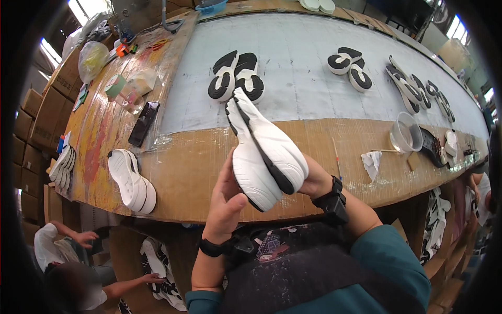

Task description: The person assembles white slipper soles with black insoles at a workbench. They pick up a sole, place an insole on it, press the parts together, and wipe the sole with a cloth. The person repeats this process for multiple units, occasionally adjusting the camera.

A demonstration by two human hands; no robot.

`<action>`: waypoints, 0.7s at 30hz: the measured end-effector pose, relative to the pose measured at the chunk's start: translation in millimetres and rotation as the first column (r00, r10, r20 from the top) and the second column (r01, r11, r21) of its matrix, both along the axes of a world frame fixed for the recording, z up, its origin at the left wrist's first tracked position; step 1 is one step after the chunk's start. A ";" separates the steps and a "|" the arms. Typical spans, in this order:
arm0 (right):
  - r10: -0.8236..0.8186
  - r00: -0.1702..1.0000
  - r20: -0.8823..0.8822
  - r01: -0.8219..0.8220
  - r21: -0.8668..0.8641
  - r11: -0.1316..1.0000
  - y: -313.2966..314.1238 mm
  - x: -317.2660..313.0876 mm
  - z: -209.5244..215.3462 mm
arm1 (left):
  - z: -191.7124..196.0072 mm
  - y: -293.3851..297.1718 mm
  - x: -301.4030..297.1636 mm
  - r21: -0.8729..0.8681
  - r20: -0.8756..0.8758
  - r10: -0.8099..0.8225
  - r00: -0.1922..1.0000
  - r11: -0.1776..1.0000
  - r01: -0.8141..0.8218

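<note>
A pair of white shoe soles with black undersides (256, 175) is held up above the table's near edge. The two are pressed together lengthwise, toes pointing away and heels toward me. My left hand (225, 194) grips the left side of the pair; its thumb sticks out and its other fingers are partly hidden behind the soles. On the right side my right hand (316, 178) closes around the heel end, fingertips out of sight. Just beyond the toes, two more soles (222, 81) lie on the grey-white sheet (298, 57) with black-and-white undersides up.
Nested soles (130, 183) and a phone (144, 124) lie to the left. Toward the right are more soles (349, 68), a clear plastic tub (403, 133), a crumpled tissue (371, 165) and a stick (384, 150). A co-worker's hand (151, 278) touches soles in a lower-left box.
</note>
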State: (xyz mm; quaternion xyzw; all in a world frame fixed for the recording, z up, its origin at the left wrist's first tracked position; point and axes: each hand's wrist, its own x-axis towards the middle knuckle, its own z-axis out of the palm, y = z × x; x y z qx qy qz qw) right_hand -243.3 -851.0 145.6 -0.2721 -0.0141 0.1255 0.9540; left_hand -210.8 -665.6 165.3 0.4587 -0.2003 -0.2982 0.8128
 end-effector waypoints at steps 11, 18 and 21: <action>0.254 0.967 -0.034 -0.252 -0.299 0.920 -30.3 13.8 10.1 | -13.4 14.6 17.6 0.174 0.111 0.175 0.978 0.966 -0.193; 0.608 0.788 -0.101 -0.049 -0.994 -0.102 -58.6 29.7 11.9 | 8.7 36.6 102.3 0.476 0.275 0.130 0.952 0.842 -0.253; 0.705 0.709 -0.012 0.187 -0.961 -0.204 -73.9 66.1 32.1 | 22.8 24.0 145.5 0.632 0.481 -0.070 0.874 0.719 -0.290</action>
